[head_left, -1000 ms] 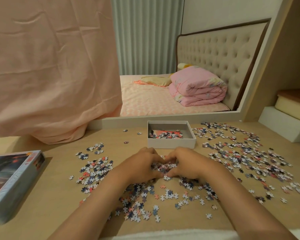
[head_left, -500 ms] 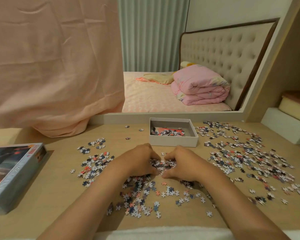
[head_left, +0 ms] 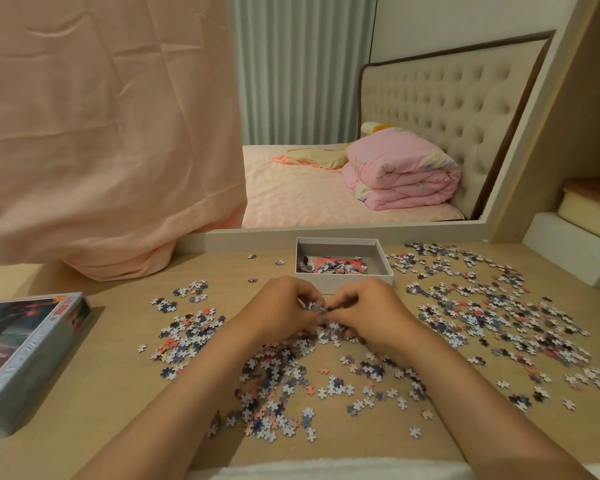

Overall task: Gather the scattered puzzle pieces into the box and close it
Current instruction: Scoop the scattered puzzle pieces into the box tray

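On the pale wooden tabletop, the left hand and right hand had lifted from raking. Their fingers were curled together around a clump of small blue, white and pink puzzle pieces, just short of the open white cardboard box. Most pieces lay scattered, and the printed lid sat well apart at the left, so gathering looked far from done.

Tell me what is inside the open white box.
The white box holds a small heap of puzzle pieces toward its near side, some pinkish-orange; bare floor behind. The near wall hides the floor's front strip and anything under the heap.
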`<state>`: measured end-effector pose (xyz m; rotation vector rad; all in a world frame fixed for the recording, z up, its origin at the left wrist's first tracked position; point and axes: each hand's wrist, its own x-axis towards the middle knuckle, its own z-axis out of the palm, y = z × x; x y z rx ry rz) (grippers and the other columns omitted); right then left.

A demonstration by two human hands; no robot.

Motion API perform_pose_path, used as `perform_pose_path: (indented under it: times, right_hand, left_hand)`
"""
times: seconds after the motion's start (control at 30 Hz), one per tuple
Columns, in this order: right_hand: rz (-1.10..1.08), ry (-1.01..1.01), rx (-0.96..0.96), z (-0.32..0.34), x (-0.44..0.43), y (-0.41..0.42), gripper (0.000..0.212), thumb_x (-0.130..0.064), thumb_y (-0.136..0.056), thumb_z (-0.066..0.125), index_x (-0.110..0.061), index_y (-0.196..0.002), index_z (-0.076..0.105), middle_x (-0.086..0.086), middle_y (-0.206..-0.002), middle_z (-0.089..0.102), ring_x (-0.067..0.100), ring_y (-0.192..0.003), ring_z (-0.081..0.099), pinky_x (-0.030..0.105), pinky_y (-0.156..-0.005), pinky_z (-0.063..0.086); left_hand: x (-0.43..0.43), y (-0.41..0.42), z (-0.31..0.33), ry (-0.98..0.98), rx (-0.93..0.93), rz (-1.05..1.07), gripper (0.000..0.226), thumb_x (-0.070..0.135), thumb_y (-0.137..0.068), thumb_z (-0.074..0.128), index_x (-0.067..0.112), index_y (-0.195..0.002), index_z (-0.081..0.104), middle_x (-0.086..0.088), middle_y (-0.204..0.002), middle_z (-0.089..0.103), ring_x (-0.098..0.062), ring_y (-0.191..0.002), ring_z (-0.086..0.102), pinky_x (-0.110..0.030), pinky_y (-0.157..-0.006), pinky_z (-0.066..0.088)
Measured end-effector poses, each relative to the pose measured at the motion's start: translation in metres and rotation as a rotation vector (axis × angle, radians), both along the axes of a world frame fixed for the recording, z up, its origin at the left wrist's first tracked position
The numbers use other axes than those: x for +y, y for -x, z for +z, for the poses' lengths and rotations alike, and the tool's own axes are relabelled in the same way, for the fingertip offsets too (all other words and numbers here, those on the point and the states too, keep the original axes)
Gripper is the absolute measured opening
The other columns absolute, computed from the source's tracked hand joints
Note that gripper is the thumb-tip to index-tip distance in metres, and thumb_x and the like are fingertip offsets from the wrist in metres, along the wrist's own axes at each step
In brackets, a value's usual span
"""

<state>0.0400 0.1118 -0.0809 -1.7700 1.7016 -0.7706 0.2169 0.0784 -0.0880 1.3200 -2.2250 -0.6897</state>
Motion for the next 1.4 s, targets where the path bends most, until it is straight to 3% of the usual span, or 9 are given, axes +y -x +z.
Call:
perform_pose_path:
  times: [0.2,0.3,0.5,0.8,0.97,1.07,1.13,1.3,1.4]
  right_hand:
    - [-0.134,0.197,-0.134,0.037,-0.036,0.02,0.014,-0.013,-0.082,0.079,-0.025,-0.078,0.075,-0.006,-0.07,0.071,0.007,-0.055,0.066,0.022,-0.056,0.055]
    - [-0.163,0.303,-0.104,0.045,-0.061,0.026,0.007,-0.015,-0.083,0.077,-0.022,-0.086,0.077,-0.007,-0.074,0.071,0.016,-0.069,0.07,0.024,-0.064,0.054]
    - [0.098,0.083,0.274,0.025,-0.082,0.03,0.026,-0.028,-0.099,0.057,-0.023,-0.12,0.071,0.005,-0.115,0.072,0.02,-0.102,0.064,0.027,-0.08,0.043]
    - [0.084,0.297,0.102,0.022,-0.051,0.017,0.025,-0.012,-0.096,0.058,-0.027,-0.105,0.077,-0.008,-0.102,0.073,-0.001,-0.082,0.061,0.013,-0.074,0.046]
    - [0.297,0.058,0.502,0.0,-0.032,0.004,0.028,-0.021,-0.099,0.05,-0.033,-0.116,0.069,-0.004,-0.094,0.071,0.018,-0.08,0.065,0.04,-0.076,0.057]
    - [0.317,0.069,0.593,-0.014,-0.023,-0.001,0.03,-0.021,-0.099,0.047,-0.024,-0.124,0.064,0.0,-0.124,0.063,0.024,-0.113,0.057,0.044,-0.096,0.049]
    - [0.331,0.106,0.61,-0.018,-0.018,-0.002,0.031,-0.019,-0.1,0.046,-0.018,-0.124,0.065,0.002,-0.133,0.057,0.025,-0.124,0.049,0.042,-0.104,0.042]
    - [0.345,0.099,0.461,-0.01,0.001,-0.004,0.032,-0.015,-0.099,0.05,-0.027,-0.121,0.07,-0.007,-0.123,0.064,0.012,-0.113,0.056,0.026,-0.097,0.044]
    - [0.272,0.092,0.385,-0.002,0.01,0.003,0.03,-0.025,-0.099,0.053,-0.028,-0.127,0.065,-0.009,-0.128,0.06,0.011,-0.117,0.056,0.028,-0.1,0.045]
  left_hand:
    - [-0.044,0.02,0.034,0.081,0.184,0.091,0.012,0.025,-0.08,0.079,0.021,-0.088,0.072,0.0,-0.072,0.069,-0.011,-0.059,0.06,-0.035,-0.061,0.052]
    - [-0.069,0.033,0.041,0.158,0.143,0.131,0.017,0.026,-0.084,0.075,0.02,-0.1,0.073,0.002,-0.088,0.071,-0.005,-0.058,0.059,-0.022,-0.055,0.044]
    - [-0.085,0.042,0.022,0.093,-0.203,0.003,0.039,0.042,-0.092,0.062,0.026,-0.127,0.065,0.002,-0.123,0.068,-0.017,-0.109,0.062,-0.031,-0.086,0.047]
    - [-0.055,0.018,0.019,0.347,0.067,0.071,0.021,0.009,-0.091,0.06,0.021,-0.1,0.076,0.006,-0.091,0.064,-0.011,-0.081,0.058,-0.025,-0.073,0.043]
    - [-0.02,-0.009,0.011,0.15,-0.195,0.011,0.034,0.044,-0.092,0.058,0.031,-0.123,0.064,0.012,-0.112,0.058,-0.008,-0.096,0.057,-0.026,-0.083,0.046]
    - [-0.001,-0.024,-0.004,-0.062,-0.439,-0.043,0.074,0.074,-0.075,0.058,0.037,-0.138,0.047,0.009,-0.127,0.041,-0.011,-0.12,0.039,-0.039,-0.103,0.041]
    - [0.007,-0.028,-0.012,-0.029,-0.477,-0.054,0.073,0.072,-0.076,0.059,0.038,-0.139,0.045,0.009,-0.126,0.038,-0.011,-0.124,0.031,-0.04,-0.106,0.038]
    - [0.019,-0.023,-0.018,0.048,-0.314,-0.094,0.039,0.047,-0.089,0.064,0.035,-0.126,0.06,0.006,-0.112,0.046,-0.012,-0.111,0.042,-0.028,-0.095,0.039]
    - [0.024,-0.027,-0.008,0.033,-0.311,-0.086,0.051,0.055,-0.087,0.061,0.036,-0.133,0.053,0.007,-0.121,0.048,-0.01,-0.109,0.046,-0.03,-0.096,0.042]
